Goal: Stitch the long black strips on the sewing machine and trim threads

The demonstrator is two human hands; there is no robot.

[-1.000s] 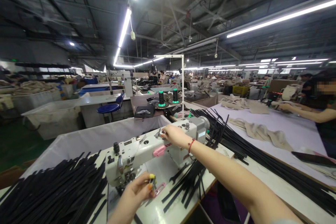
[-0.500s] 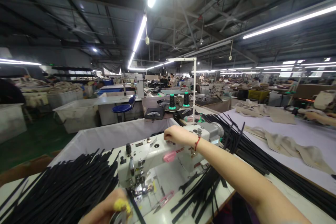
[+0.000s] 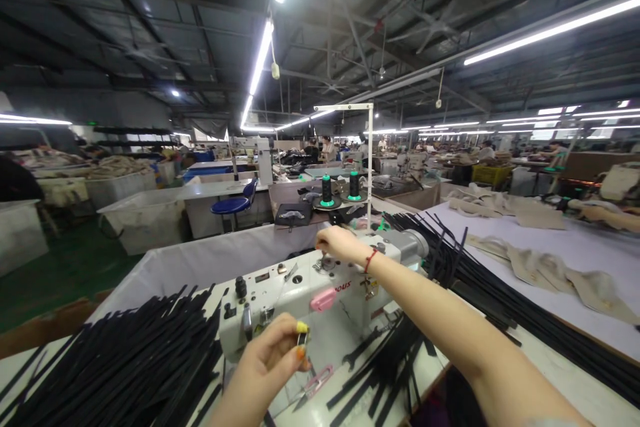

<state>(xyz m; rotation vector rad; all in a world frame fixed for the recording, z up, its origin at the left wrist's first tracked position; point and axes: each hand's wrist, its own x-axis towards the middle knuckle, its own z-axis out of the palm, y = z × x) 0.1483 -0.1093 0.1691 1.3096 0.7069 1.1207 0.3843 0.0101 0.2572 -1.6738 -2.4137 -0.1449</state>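
Observation:
A white sewing machine [image 3: 280,290] with a pink patch on its arm stands in front of me. My left hand [image 3: 273,357] is raised before its needle end, pinching a small metal bobbin [image 3: 303,339] with dark thread between thumb and a yellow-wrapped fingertip. My right hand [image 3: 336,243], with a red cord at the wrist, reaches across to the top of the machine. Its fingers are closed just above the round metal winder [image 3: 326,265]; what they pinch is hidden. Pink-handled thread snips [image 3: 319,380] lie on the machine bed below.
Many black strips [image 3: 125,347] are piled at left, and more black strips [image 3: 385,363] lie right of the snips beside a wrench [image 3: 357,350]. Two thread cones [image 3: 327,191] stand behind the machine. Beige fabric pieces [image 3: 545,263] lie on the right-hand table.
My left hand has risen from the lower edge toward the machine's middle, bringing the bobbin into sight. My right hand has lifted slightly, uncovering the winder beneath it.

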